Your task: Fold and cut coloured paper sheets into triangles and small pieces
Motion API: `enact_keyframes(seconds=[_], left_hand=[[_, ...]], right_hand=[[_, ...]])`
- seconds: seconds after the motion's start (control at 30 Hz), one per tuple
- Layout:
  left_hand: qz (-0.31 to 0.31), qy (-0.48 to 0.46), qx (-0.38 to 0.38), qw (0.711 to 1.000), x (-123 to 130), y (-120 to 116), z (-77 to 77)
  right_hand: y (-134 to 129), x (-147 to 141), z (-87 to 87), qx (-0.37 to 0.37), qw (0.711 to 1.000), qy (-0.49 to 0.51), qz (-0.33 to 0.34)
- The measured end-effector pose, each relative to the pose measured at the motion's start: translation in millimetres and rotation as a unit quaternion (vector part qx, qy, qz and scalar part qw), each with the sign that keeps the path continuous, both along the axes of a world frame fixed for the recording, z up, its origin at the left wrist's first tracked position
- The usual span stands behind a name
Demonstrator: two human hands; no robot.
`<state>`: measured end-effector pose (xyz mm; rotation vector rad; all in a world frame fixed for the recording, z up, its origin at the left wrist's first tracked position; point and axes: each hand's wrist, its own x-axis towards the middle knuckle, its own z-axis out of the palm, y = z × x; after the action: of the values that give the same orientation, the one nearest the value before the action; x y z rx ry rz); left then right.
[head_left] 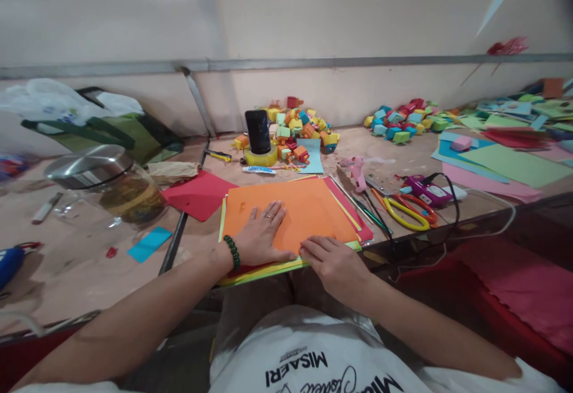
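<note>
Stack of paper (313,214) sits at table's (197,247) near edge, above my lap. Bare strip left of it, below the red sheet (201,193); right side tight, glue gun (357,173) and scissors (405,222) close. Top sheet orange, flat, small mark at left; yellow, red, green edges peek out. My left hand (262,235) presses flat, grasping nothing; right hand (333,262) over near edge, can't tell if pinching.

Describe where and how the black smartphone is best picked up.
Hold the black smartphone by the long side edges of its upper half, probably coming from above and the front. It stands nearly upright with its screen forward, its lower end meets the roll of yellow tape, and small colourful cubes crowd its right.
</note>
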<state>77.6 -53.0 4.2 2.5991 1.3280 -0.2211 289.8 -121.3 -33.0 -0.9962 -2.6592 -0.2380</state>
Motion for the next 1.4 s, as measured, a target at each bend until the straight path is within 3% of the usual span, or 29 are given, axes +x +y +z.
enact_keyframes(seconds=[0.23, 0.33, 0.43, 0.53, 0.67, 0.73, 0.83, 0.93, 1.1, 1.4], left_hand=[[-0.007, -0.020, 0.015, 1.000, -2.0, 1.7, -7.1], [-0.004, -0.016, 0.005, 1.000, -1.9, 1.1, -6.3], [-0.004, -0.018, 0.001, 1.000, -1.8, 0.1, -4.8], [-0.006, -0.021, 0.012, 1.000, -2.1, -1.0, -5.5], [-0.004, -0.017, 0.019, 1.000, -2.2, -0.7, -7.9], [-0.006, -0.017, 0.027, 0.999, -2.1, 0.4, -7.6], [-0.008, -0.009, 0.039, 0.999, -1.3, -1.1, -3.9], [-0.026, -0.005, 0.068, 0.997, 0.7, -14.3, 0.7], [-0.093, 0.010, 0.099, 0.991, 0.5, -59.3, -6.2], [-0.009, 0.041, 0.158, 0.987, -36.5, -97.7, -35.6]], right_hand=[[-9.4, 22.9, -13.0, 0.042, 0.996, 0.052, -0.063], [-14.2, 35.0, -17.9, 0.053, 0.989, 0.066, -0.121], [-20.1, 46.1, -11.2, 0.065, 0.983, 0.062, -0.159], [-25.8, 45.9, 7.0, 0.077, 0.979, 0.070, -0.177], [-23.5, 21.2, 23.9, 0.067, 0.986, 0.096, -0.118], [-16.2, 5.3, 20.0, 0.044, 0.994, 0.086, -0.053], [-3.8, -11.0, 3.9, 0.005, 0.996, 0.088, -0.017], [1.1, -15.8, -7.7, -0.003, 0.996, 0.086, -0.017], [-4.4, -15.7, -7.1, 0.031, 0.996, 0.076, -0.018], [-5.6, -5.3, -10.7, 0.026, 0.997, 0.075, -0.006]])
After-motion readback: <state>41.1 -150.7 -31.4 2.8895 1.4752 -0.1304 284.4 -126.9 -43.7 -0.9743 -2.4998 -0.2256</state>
